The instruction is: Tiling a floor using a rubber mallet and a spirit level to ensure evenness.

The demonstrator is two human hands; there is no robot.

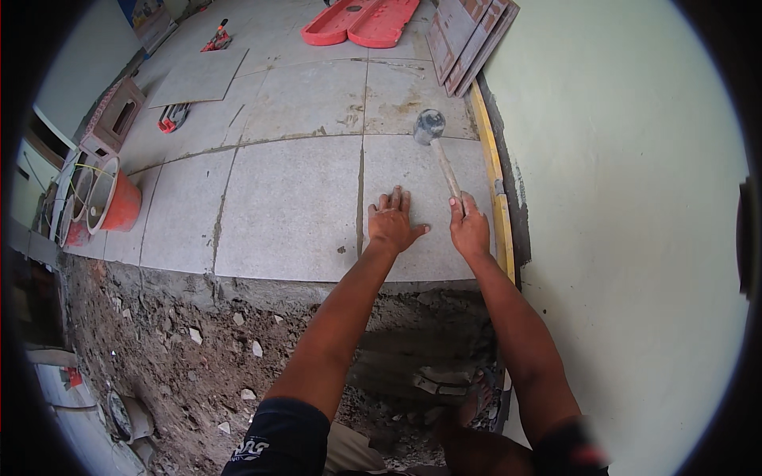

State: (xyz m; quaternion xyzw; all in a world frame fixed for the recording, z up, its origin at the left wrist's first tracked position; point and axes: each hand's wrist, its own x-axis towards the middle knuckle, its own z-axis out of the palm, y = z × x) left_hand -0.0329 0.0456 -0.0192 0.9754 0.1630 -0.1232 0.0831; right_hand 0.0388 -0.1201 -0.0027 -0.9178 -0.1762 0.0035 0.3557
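My left hand (390, 224) rests on a pale grey floor tile (286, 206), fingers spread and dusty, near the tile row's right end. My right hand (470, 232) grips the wooden handle of a rubber mallet (429, 127), whose dark, dusty head is farther forward, over that same row. Just right of the mallet, a long yellow level or straightedge (498, 210) runs along the base of the wall. Grey mortar (246, 285) shows at the near edge of the tiles.
A pale green wall (627, 238) bounds the right; tiles (460, 44) lean against it. Rough soil (159, 341) fills the foreground. Buckets (127, 198) and a plastic stool (119, 111) line the left. Red moulded cases (381, 20), a loose tile (198, 75) and red tools (171, 119) lie farther back.
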